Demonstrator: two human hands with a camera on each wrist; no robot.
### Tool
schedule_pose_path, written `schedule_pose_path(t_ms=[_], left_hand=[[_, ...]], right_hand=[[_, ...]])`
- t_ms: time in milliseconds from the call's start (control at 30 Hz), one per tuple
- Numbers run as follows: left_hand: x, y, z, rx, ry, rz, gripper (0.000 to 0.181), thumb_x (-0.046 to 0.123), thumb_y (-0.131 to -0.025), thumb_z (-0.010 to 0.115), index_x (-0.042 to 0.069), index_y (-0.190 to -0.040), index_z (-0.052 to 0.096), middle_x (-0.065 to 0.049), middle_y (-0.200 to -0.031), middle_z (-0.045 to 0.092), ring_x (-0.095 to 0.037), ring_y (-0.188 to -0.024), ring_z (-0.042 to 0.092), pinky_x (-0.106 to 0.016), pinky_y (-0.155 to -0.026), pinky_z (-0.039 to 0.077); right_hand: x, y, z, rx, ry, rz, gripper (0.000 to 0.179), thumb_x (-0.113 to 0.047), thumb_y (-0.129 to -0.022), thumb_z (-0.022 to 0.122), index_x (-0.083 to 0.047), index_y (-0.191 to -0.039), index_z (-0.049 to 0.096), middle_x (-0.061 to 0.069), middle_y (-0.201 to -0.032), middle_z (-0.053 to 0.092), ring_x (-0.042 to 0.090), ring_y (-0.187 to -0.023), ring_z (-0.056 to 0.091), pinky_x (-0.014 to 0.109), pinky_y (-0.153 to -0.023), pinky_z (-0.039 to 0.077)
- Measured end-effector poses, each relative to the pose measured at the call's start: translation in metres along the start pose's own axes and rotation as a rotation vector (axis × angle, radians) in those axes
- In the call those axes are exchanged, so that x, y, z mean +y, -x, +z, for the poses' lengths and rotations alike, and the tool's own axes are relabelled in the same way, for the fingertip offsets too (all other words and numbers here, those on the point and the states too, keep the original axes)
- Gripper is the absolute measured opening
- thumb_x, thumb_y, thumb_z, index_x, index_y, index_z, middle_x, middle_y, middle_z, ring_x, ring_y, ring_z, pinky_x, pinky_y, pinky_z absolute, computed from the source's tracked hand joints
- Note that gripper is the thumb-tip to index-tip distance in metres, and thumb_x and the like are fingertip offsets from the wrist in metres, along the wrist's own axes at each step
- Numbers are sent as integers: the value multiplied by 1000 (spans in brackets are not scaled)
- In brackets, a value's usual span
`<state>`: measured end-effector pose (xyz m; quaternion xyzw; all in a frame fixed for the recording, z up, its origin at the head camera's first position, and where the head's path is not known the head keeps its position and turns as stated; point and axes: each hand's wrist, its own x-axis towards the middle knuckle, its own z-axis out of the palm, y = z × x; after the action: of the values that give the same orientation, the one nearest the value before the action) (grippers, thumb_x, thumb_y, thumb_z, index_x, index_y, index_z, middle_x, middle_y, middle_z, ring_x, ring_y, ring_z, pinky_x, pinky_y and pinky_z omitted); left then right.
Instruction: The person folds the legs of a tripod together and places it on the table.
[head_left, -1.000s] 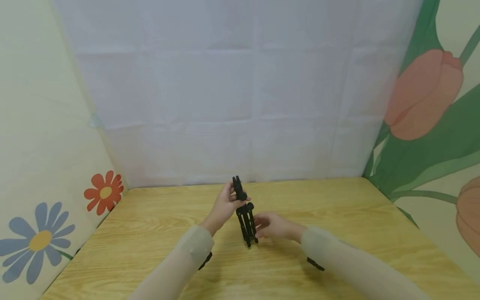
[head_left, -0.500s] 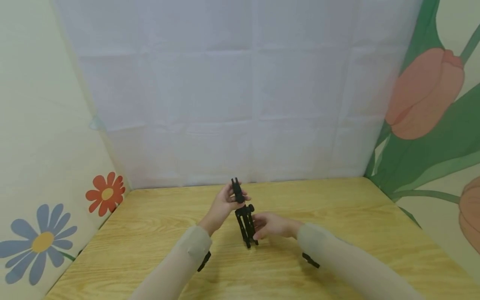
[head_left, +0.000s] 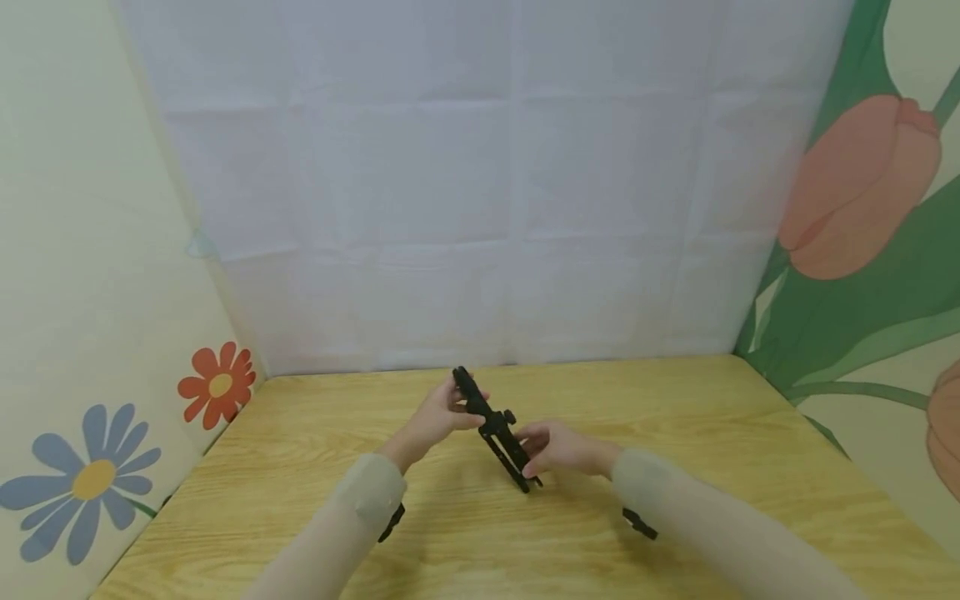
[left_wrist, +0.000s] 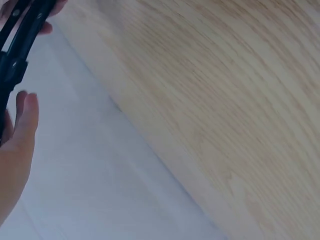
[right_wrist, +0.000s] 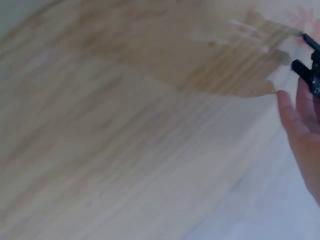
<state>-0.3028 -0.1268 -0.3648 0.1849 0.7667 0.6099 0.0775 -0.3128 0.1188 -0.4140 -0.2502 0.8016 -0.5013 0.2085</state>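
Note:
A black mini tripod point(head_left: 492, 425) with its legs close together leans over the table, its top tilted to the left. My left hand point(head_left: 435, 422) grips the upper part, thumb across the front and fingers behind. Lower down, my right hand point(head_left: 564, 450) holds the legs from the right between thumb and fingers. The left wrist view catches part of the tripod point(left_wrist: 22, 42) at its left edge, above my left thumb point(left_wrist: 27, 120). At the right edge of the right wrist view, leg ends of the tripod point(right_wrist: 316, 80) stick out over my fingers point(right_wrist: 302, 107).
A wood-grain table point(head_left: 300, 467) lies under both hands. Behind it hangs a creased white cloth point(head_left: 390, 208). Flower-printed panels stand at the left point(head_left: 90, 317) and right point(head_left: 862, 350). Black strap pieces point(head_left: 639, 523) hang below both wrists.
The tripod has tilted further: its top went left and its leg ends swung right. My left hand lowered slightly with it, and the right hand shifted a little right with the legs.

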Motion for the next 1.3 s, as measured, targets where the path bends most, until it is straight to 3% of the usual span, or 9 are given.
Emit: schedule_pose_path(t_ms=[133, 333, 533, 667, 867, 1100, 1300], left_hand=[[1, 3, -5, -63, -30, -40, 53, 18, -102, 59, -4, -146, 38, -26, -145, 51, -40, -127, 56, -56, -103, 48], [-3, 6, -9, -49, -9, -29, 41, 26, -110, 41, -8, -131, 51, -20, -119, 67, -35, -114, 66, -47, -99, 53], [-9, 8, -6, 16, 26, -44, 29, 18, -107, 50, -6, -123, 53, -15, -107, 73, -28, -101, 71, -45, -95, 55], [-12, 7, -4, 37, -5, -58, 25, 14, -105, 54, -7, -119, 56, -18, -110, 72, -27, -101, 70, -47, -93, 56], [-16, 9, -4, 39, -95, -75, 33, 13, -101, 61, -9, -126, 59, -18, -109, 72, -29, -103, 70, -53, -94, 53], [-23, 11, 3, 63, -140, -96, 27, 13, -95, 69, -4, -115, 65, -9, -99, 70, -21, -91, 61, -41, -82, 49], [-30, 10, 10, 65, -171, -95, 22, 9, -92, 73, -5, -107, 65, -9, -98, 68, -15, -87, 60, -40, -86, 51]], right_hand=[[0, 6, -8, 29, 40, 9, 58, 2, -82, 77, 9, -135, 56, 19, -115, 71, 26, -105, 68, 42, -94, 55], [-5, 16, -17, 50, 103, 41, 59, 0, -83, 78, 5, -137, 56, 17, -122, 68, 29, -112, 64, 44, -95, 54], [-10, 23, -24, 89, 139, 33, 57, 2, -82, 78, 5, -135, 58, 19, -120, 68, 31, -112, 64, 42, -93, 56], [-12, 28, -29, 102, 181, 22, 55, 4, -81, 77, 6, -133, 59, 23, -122, 67, 36, -117, 63, 46, -97, 54], [-14, 36, -36, 109, 243, 26, 53, 2, -81, 79, 5, -131, 61, 24, -130, 64, 41, -125, 57, 50, -104, 48], [-15, 41, -45, 100, 283, 27, 53, 0, -82, 78, 8, -131, 60, 24, -134, 61, 42, -127, 56, 52, -106, 46], [-11, 43, -52, 109, 318, -9, 51, 0, -81, 77, 12, -127, 61, 25, -127, 65, 39, -119, 61, 51, -103, 48]])
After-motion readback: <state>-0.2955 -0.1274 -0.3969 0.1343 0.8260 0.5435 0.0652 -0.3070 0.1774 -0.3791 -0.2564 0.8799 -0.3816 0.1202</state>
